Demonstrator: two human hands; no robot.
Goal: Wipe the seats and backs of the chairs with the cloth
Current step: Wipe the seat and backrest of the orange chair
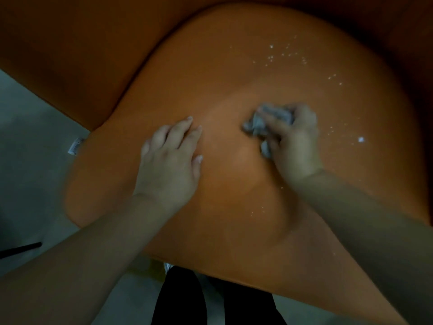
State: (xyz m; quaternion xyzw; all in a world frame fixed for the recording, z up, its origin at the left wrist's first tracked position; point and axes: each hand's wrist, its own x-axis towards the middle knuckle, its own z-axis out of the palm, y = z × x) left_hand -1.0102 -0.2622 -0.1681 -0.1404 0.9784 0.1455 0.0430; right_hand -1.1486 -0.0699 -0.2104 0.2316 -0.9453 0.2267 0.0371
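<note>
- The cloth (pixel 266 124) was a small grey wad, bunched in the right hand (pixel 293 141), whose fingers were curled round it and pressing it on the middle of the orange seat (pixel 234 73).
- It looked soft, light and limp; gripping it as a wad seemed the sensible hold, since loose ends would likely drag or fold under.
- The left hand (pixel 171 160) lay flat on the seat just beside it, fingers straight, holding nothing.
- The seat looked smooth, padded and probably slippery where white droplets (pixel 283 55) speckled its far right part.
- Open seat lay beyond and to the right of the cloth; the rounded front edge was nearest the person, the back (pixel 70 43) rose at the far left, and grey floor (pixel 30 184) showed on the left.
</note>
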